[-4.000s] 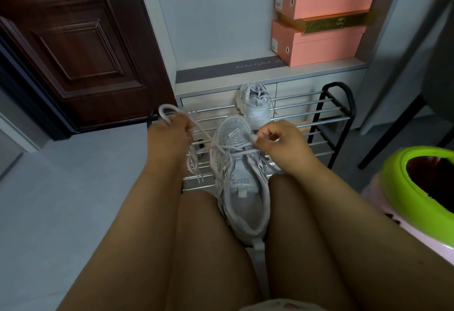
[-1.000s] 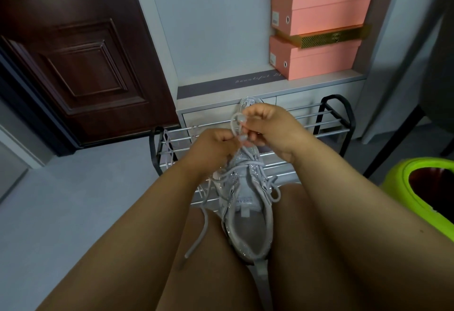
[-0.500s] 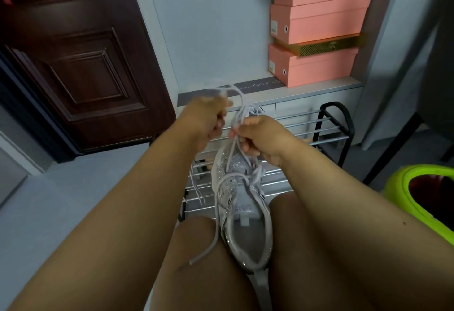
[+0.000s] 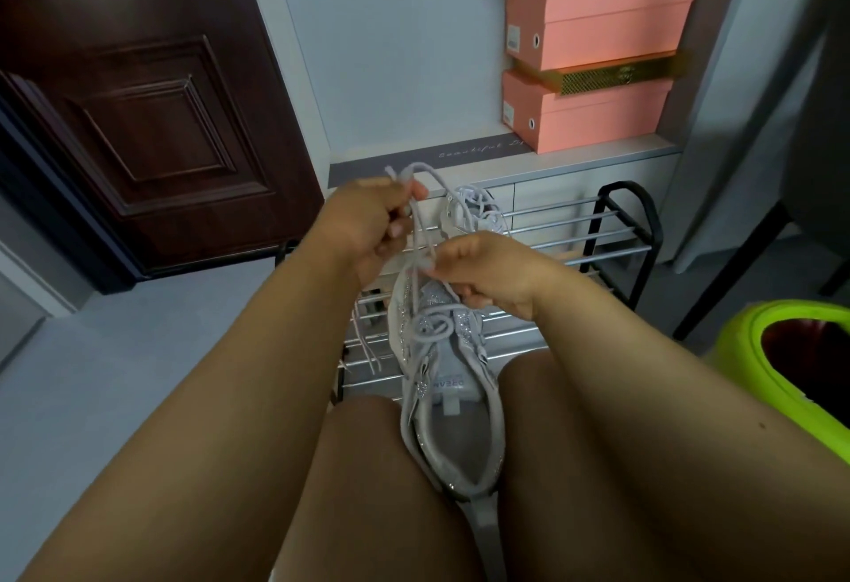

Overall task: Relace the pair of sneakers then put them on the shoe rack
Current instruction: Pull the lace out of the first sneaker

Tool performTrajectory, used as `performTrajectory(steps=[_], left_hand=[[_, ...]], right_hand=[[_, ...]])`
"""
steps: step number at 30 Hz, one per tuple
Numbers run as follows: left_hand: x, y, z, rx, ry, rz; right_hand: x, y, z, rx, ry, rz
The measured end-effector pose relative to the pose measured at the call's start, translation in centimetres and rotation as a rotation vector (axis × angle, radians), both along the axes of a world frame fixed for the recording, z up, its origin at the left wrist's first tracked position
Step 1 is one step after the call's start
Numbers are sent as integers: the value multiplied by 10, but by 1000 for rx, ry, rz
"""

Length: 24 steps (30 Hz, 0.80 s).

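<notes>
One white sneaker (image 4: pixel 448 379) lies wedged between the person's bare thighs, heel toward the body and toe pointing at the shoe rack (image 4: pixel 611 231). Its white lace (image 4: pixel 416 231) rises from the eyelets to both hands, with a loose loop lying over the tongue and a free end hanging off the left side. The left hand (image 4: pixel 368 231) has its fingers curled round the upper strands, a loop sticking out above the knuckles. The right hand (image 4: pixel 487 275), slightly lower and just beside it, pinches the lace between thumb and fingertips over the toe. Beyond the hands, the second sneaker (image 4: pixel 476 211) sits on the rack's top bars. Pink shoeboxes (image 4: pixel 593 75) are stacked on the cabinet behind, a dark wooden door (image 4: pixel 138 98) stands at left, and a lime-green bin (image 4: pixel 791 360) at right.
</notes>
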<state>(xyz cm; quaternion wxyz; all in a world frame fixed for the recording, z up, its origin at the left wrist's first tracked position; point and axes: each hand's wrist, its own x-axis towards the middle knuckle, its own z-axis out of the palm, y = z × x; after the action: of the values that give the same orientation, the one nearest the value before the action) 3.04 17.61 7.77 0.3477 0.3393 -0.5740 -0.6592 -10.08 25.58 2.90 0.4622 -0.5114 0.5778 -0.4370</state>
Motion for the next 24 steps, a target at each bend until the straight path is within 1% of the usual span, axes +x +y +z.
performTrajectory(steps=[1,2,3,4,6,7,9,11,12,14,16,18,19,21,22,23,24], left_hand=[[-2,1,4,-12,0,-9],[-4,3,4,-19,0,-16],[-5,4,2,-12,11,-22],[-4,4,-1,4,29,-26],[1,4,-11,37,42,-44],[6,6,-16,25,5,-68],[12,14,-24,-82,-161,-196],[12,24,-32,-238,-329,-311],[11,26,-35,-289,-368,-311],[7,28,-36,-297,-359,-246],[8,25,-31,-183,-250,-143],[8,17,-18,-57,-97,-49],[8,12,-10,-29,-38,-29],[4,5,5,-28,23,-11],[1,4,11,-43,23,-7],[-1,4,14,-57,21,-8],[-2,4,15,-67,21,-12]], right_hand=[[2,1,0,-17,113,17],[5,0,2,-41,180,-1],[6,0,3,-61,180,-34],[7,-1,6,-73,101,-72],[4,-5,13,-91,-150,-164],[2,-7,19,-103,-253,-211],[-1,-12,31,-143,-388,-283],[-1,-16,39,-150,-401,-300],[0,-18,39,-143,-373,-297],[3,-18,37,-144,-357,-293],[0,-16,31,-144,-377,-288],[-6,-10,22,-80,-313,-200],[-5,-6,18,-36,-225,-119],[2,-2,11,5,79,5],[6,-2,10,-9,221,7],[9,-3,9,-44,297,-28],[11,-4,10,-80,289,-76]])
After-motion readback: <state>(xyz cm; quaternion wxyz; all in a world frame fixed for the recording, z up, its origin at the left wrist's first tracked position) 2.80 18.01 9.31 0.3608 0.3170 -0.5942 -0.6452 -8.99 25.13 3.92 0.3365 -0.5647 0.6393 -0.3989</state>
